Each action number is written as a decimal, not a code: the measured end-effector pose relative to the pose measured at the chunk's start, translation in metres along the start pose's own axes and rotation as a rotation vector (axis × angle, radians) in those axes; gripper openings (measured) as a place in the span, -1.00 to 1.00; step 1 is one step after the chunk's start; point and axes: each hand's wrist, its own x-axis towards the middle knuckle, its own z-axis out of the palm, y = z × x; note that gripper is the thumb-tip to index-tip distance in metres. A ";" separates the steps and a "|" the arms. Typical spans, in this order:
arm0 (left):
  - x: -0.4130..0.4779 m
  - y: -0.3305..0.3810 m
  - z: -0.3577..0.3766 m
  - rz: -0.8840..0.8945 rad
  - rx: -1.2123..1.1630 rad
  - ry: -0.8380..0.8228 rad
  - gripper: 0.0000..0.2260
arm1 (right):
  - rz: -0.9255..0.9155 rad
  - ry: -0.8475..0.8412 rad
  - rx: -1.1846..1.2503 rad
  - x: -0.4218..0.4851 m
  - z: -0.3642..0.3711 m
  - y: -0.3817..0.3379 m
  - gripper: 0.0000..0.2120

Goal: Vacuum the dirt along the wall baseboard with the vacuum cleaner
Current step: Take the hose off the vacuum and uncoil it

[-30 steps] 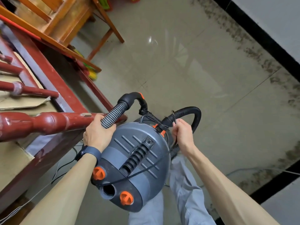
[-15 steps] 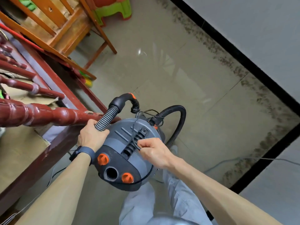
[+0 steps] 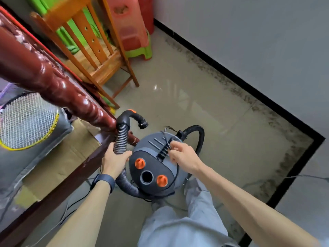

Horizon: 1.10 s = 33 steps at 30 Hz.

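Head view: left hand gripping ribbed hose, fingers curled round it; right hand pinching black cord over vacuum cleaner.

Both bare forearms enter from the bottom edge and converge toward the centre of the frame. At centre-left, the left hand has fingers and thumb wrapped round a ribbed hose, with the back of the hand toward the camera. A dark band sits on the left wrist. Just right of centre, the right hand has its fingers curled, its fingertips pinching a thin black cord. The hands are apart.
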 end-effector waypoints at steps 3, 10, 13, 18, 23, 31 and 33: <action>-0.016 -0.013 -0.015 0.055 -0.078 -0.043 -0.68 | 0.195 0.031 -0.232 0.011 0.024 0.025 -0.89; -0.055 -0.043 -0.036 -0.023 -0.350 -0.272 -0.66 | 0.396 -0.020 -0.029 -0.003 0.066 0.036 -0.84; -0.069 -0.040 -0.039 -0.099 -0.511 -0.303 -0.60 | 0.461 -0.073 0.103 -0.016 0.083 0.039 -0.86; -0.087 -0.043 -0.034 -0.196 -0.674 -0.291 -0.71 | 0.550 -0.155 0.133 -0.038 0.095 0.067 -0.89; -0.107 -0.074 -0.026 -0.335 -0.785 -0.147 -0.84 | 0.689 -0.051 0.197 -0.064 0.091 0.111 -0.78; -0.135 -0.117 -0.001 -0.514 -0.844 0.093 -0.90 | 0.747 0.022 0.168 -0.090 0.115 0.162 -0.90; -0.144 -0.127 0.009 -0.578 -0.905 0.132 -0.90 | 0.791 0.011 0.163 -0.096 0.125 0.173 -0.97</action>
